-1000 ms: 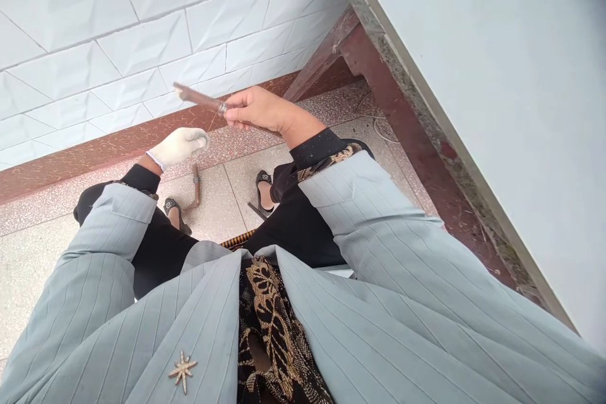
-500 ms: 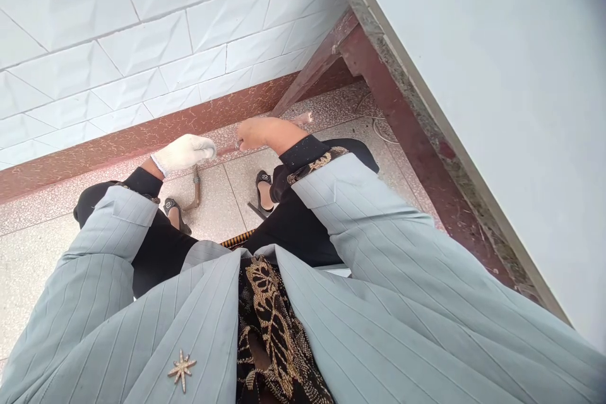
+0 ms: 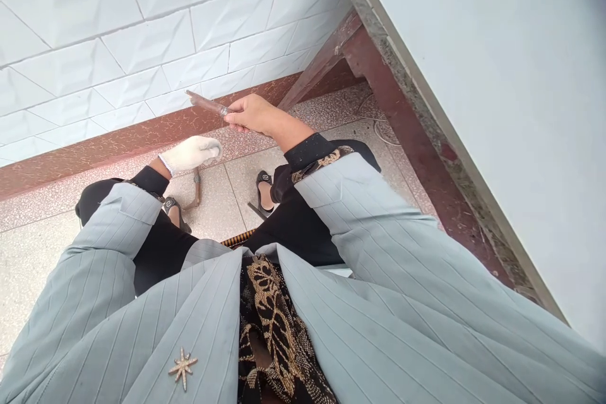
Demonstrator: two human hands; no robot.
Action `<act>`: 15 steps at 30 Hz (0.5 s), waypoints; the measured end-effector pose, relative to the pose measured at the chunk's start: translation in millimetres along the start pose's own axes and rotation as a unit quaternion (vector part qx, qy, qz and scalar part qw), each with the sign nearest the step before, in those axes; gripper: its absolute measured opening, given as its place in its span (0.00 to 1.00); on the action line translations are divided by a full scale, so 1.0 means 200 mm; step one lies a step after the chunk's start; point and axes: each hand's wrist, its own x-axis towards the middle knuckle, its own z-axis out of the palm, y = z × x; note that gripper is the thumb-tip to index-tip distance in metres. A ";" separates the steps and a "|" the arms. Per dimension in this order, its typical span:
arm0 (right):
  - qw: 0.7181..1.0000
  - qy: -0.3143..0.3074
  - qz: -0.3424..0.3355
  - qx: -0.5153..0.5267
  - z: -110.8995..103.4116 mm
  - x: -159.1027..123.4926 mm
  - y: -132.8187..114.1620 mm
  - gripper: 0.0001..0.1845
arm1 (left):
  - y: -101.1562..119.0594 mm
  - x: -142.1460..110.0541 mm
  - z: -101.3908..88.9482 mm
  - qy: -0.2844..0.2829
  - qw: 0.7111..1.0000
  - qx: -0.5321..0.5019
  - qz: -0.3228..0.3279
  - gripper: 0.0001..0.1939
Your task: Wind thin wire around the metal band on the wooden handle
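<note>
I get a bright, soft feed, the light even, its source outside my view. The floor (image 3: 38, 290) washes out palest at its left edge and dims at its far right corner, beneath the white tabletop (image 3: 511, 107). Faint grey shading models the wall tiles (image 3: 156, 38). The gloved left hand (image 3: 189, 155) smears slightly at the fingertips (the brooch (image 3: 182, 368) stays crisp). The jacket (image 3: 402, 303) looks stretched toward my lower corners, and dark blue stains the upper right one.

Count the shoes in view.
2: the left shoe, below the gloved left hand in the picture; the right shoe, below the bare right hand. Others may be hidden.
</note>
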 end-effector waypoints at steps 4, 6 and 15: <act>0.968 -0.054 -0.003 -0.243 0.04 -0.01 -0.03 0.12 | 0.00 0.00 0.01 -0.019 0.999 0.034 0.011 0.15; 0.942 -0.108 -0.016 -0.316 0.06 -0.03 -0.05 0.13 | -0.01 0.00 0.02 -0.035 0.998 0.045 0.014 0.14; 0.894 -0.435 -0.090 -0.061 -0.02 -0.08 -0.02 0.09 | -0.03 -0.01 -0.03 0.024 1.000 0.016 0.007 0.14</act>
